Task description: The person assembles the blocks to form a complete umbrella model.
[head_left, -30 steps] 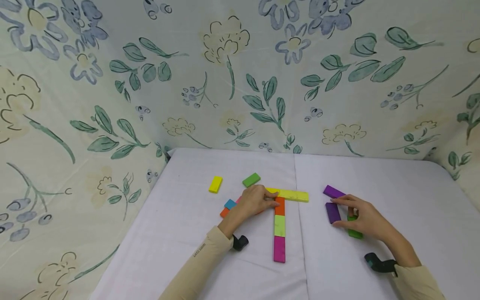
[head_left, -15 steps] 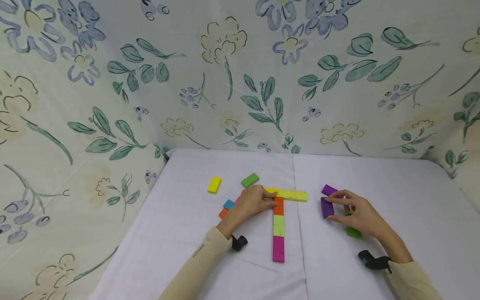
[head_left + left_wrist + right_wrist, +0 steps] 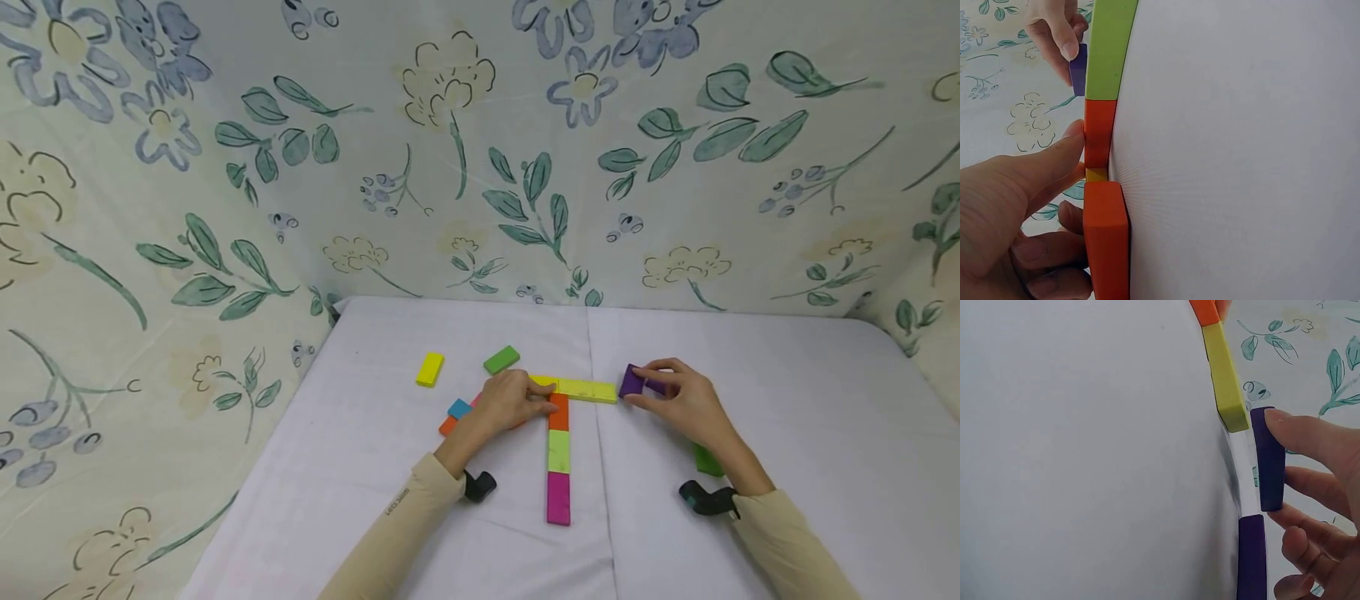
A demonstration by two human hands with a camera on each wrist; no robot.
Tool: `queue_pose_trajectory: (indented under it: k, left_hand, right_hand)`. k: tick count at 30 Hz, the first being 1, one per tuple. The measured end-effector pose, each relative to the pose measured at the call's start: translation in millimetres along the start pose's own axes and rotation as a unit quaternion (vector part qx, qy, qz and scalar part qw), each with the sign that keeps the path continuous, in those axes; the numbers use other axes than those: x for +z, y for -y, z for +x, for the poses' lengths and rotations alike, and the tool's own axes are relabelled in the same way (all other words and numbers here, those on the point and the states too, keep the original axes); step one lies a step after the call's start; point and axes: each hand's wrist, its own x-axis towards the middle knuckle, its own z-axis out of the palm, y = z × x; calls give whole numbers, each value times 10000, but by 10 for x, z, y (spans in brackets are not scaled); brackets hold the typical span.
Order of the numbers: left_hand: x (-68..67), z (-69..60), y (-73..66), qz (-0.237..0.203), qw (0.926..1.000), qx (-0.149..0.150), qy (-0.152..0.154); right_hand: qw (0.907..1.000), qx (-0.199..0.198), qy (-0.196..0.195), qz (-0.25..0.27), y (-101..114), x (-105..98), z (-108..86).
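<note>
My right hand [image 3: 682,400] pinches a purple wooden block [image 3: 632,381] between thumb and fingers, close to the right end of a yellow bar [image 3: 588,391]. In the right wrist view this held block [image 3: 1270,465] is slightly raised, a small gap from the yellow block [image 3: 1229,394]. My left hand [image 3: 513,402] rests at the bar's corner, its thumb touching the orange block [image 3: 558,412] and its forefinger at the yellow. Below the orange block run a light green block [image 3: 558,451] and a magenta block [image 3: 558,498]. The left hand hides part of the layout.
A second purple block [image 3: 657,387] lies behind the right fingers. A green block [image 3: 707,461] sits beneath the right wrist. Yellow [image 3: 431,369], green [image 3: 502,359] and blue [image 3: 459,409] blocks lie at the left on the white cloth [image 3: 352,475].
My right hand has carried the purple block left and away from me, from beside the green block to the yellow bar's right end. The left hand stays in place.
</note>
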Motion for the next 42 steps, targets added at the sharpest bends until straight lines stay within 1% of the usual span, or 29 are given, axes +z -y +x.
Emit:
queue_pose_trajectory:
  k: [3,6,14,22,30,38,42]
  left_hand:
    - [3,1,-8,-41,10000,-16,20]
    - [4,-3,-16,-55,10000,-35,13]
    - [17,3,-9,-14,10000,59,-41]
    - [17,6,-11,-42,10000,37,-16]
    - [9,7,-19,-18,10000,68,-67]
    - [2,-1,2,45,9998,142,-138]
    - [0,-3,2,4,9999,125,-115]
  right_hand:
    - [9999,120,68,-23,-10,19,26]
    - [9996,205,110,-151,-16,31,33]
    - [9981,339,102,-505,-4,28,18]
    - [9976,327,28,-606,41,38,11]
    - [9960,249,-43,-859,83,54,10]
    - [9941,435,-47,-991,129,77,17]
    - [9937,380,-159,-1039,123,91,9]
